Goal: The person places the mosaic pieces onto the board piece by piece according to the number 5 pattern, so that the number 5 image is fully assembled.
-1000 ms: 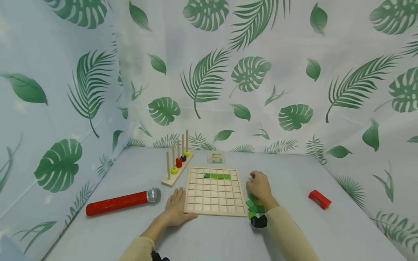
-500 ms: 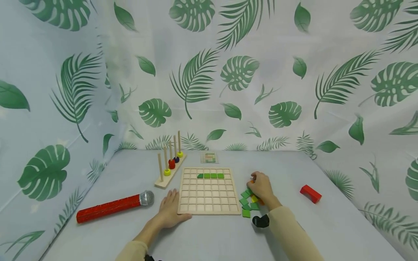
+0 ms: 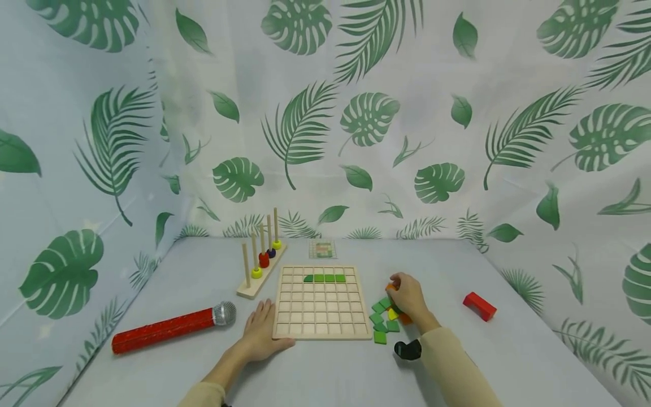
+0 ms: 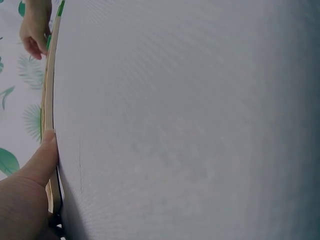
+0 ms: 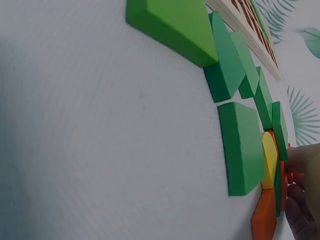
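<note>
Head view: right hand [image 3: 409, 297] pinched small flat orange tile [image 3: 390, 288], fingers narrow; square pale-wood grid board [image 3: 322, 311] lay at nine o'clock, straight-fingered left hand [image 3: 259, 334] touching its seven-o'clock corner.

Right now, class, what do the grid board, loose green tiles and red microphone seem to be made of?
Grid board: probably wood with a matte finish, given its pale tan colour. Loose green tiles: perhaps painted wood or plastic; smooth, even colour and crisp edges fit both. Red microphone: silvery, speckled head suggests metal mesh; handle unclear.
</note>
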